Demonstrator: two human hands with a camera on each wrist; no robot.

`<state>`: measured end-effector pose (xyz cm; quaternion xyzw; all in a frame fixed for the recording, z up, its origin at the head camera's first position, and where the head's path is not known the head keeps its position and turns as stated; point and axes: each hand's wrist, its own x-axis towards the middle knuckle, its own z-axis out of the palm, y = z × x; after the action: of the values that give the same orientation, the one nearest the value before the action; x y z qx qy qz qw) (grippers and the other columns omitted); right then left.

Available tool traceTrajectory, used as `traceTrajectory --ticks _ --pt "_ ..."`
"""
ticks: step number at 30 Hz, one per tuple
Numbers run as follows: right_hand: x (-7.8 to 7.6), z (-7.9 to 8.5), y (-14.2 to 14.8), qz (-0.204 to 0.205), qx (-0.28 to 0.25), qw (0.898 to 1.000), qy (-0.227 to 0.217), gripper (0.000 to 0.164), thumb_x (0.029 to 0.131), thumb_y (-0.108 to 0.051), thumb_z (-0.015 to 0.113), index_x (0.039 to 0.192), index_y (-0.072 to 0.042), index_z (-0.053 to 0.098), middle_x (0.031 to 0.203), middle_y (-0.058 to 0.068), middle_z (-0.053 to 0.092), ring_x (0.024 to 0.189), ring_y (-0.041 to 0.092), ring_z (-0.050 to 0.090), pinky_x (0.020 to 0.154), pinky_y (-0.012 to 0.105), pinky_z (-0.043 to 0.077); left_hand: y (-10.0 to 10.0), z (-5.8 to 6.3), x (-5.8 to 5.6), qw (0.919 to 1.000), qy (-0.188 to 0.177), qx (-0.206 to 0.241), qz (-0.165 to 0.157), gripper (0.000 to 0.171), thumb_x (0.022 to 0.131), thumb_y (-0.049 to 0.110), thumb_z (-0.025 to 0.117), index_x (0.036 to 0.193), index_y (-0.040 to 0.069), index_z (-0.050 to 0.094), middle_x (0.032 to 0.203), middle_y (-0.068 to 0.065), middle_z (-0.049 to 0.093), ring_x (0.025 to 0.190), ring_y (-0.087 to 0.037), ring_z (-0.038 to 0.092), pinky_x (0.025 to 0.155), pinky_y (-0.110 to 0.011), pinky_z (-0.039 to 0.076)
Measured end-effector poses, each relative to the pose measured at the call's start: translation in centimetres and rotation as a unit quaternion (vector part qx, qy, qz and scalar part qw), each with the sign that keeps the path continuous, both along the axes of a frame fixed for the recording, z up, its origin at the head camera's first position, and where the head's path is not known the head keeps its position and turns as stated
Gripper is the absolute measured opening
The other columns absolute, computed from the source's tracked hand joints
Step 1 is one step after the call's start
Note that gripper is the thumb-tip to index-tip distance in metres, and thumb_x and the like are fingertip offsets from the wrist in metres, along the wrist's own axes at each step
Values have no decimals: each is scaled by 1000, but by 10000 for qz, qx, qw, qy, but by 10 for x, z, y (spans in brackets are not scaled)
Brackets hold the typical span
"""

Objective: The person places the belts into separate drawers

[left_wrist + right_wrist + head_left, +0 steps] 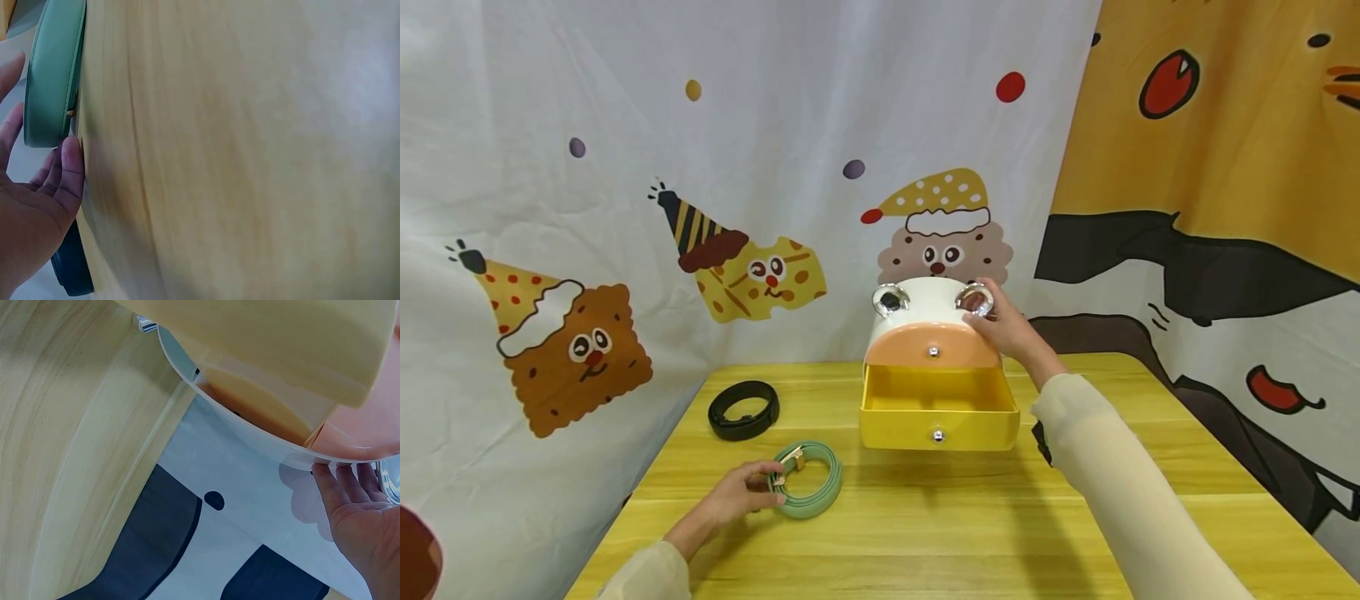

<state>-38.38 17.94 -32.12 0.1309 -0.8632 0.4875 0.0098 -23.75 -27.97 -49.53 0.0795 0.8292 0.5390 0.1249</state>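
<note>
A coiled green belt (829,492) with a gold-toned buckle lies on the table. My left hand (737,497) is at its left side, with fingers and thumb spread around the coil near the buckle. In the left wrist view the belt's outer band (53,75) shows between the spread fingers. A frog-shaped drawer box (928,296) in white, peach and yellow has its lower yellow drawer (898,429) pulled out; the drawer's inside looks bare. My right hand (1009,327) grips the box's upper right side by the silver ring eye, thumb in front, fingers behind.
A coiled black belt (745,427) lies at the table's back left. The wooden table (865,550) meets a printed curtain (820,100) along its back edge. A dark thing (1042,442) is partly hidden behind the right sleeve.
</note>
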Motion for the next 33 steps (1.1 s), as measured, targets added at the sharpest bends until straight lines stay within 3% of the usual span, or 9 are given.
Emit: traceTrajectory --ticks 5,14,24,29,33 --pt "0 0 -2 20 9 10000 30 70 103 -26 56 157 -33 13 154 20 34 137 43 37 110 60 29 0 -1 0 9999 12 -19 -160 58 88 18 77 136 -2 53 112 -15 63 94 -23 57 72 -36 47" --pt "0 2 0 34 53 10000 22 70 103 -26 56 158 -32 11 154 20 34 138 43 36 111 61 28 3 -4 -2 9995 142 -133 -252 64 82 15 83 137 0 54 131 -25 41 107 -29 52 86 -36 48" --pt "-1 0 1 113 -22 9999 119 69 103 -22 56 157 -27 13 151 21 37 135 43 39 110 57 31 8 -4 -2 9981 345 -359 -364 54 78 10 85 124 2 58 119 -19 40 100 -29 48 85 -38 43" --pt "-1 0 1 126 4 9998 133 70 103 -22 56 158 -28 12 151 21 37 136 43 39 110 58 30 10 -4 -4 9976 404 -396 -389 47 79 11 85 117 3 58 128 -23 35 103 -30 46 88 -42 42" --pt "-1 0 1 118 -12 9998 131 69 103 -22 56 157 -27 13 151 21 37 135 43 39 110 58 31 11 -3 -4 9970 427 -450 -460 52 79 10 84 124 2 59 132 -25 35 106 -33 47 90 -48 43"
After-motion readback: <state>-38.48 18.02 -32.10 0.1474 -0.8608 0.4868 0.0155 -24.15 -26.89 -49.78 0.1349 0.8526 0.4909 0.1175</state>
